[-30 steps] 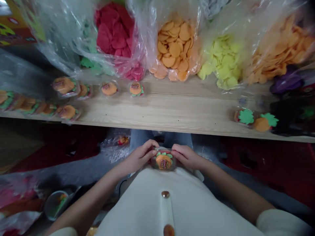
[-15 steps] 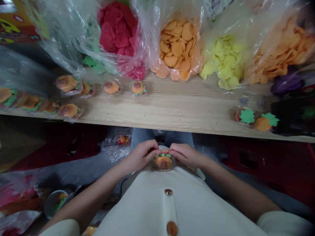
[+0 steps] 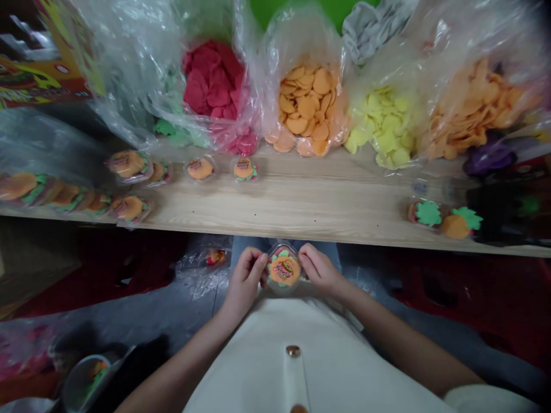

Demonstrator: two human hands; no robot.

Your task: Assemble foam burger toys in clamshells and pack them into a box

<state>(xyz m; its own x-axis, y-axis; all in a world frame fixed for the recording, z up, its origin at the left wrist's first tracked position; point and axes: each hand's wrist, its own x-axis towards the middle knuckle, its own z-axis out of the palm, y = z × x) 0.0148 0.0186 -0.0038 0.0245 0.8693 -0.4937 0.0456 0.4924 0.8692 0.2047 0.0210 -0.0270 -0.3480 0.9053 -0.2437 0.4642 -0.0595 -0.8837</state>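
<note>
1. In the upper left of the frame there is a printed box (image 3: 43, 69), partly cut by the picture border.
2. Below it, at middle left, several packed toy burgers (image 3: 64, 196) stand close together on the wooden table (image 3: 344, 201).
3. In the upper middle, slightly left, a plastic bag holds the red pieces (image 3: 210, 80).
4. At lower centre, the left hand (image 3: 245, 281) has its thumb and fingers closed on the left edge of the clear pack (image 3: 284, 271).
5. This pack is in the centre, below the table edge – it contains an orange bun with a printed picture.
6. The right hand (image 3: 321, 272) pinches its right edge.
7. At upper right are yellow pieces (image 3: 390, 126) in plastic.
8. At middle right, two green leaf shapes (image 3: 428, 213) lie near each other.
</note>
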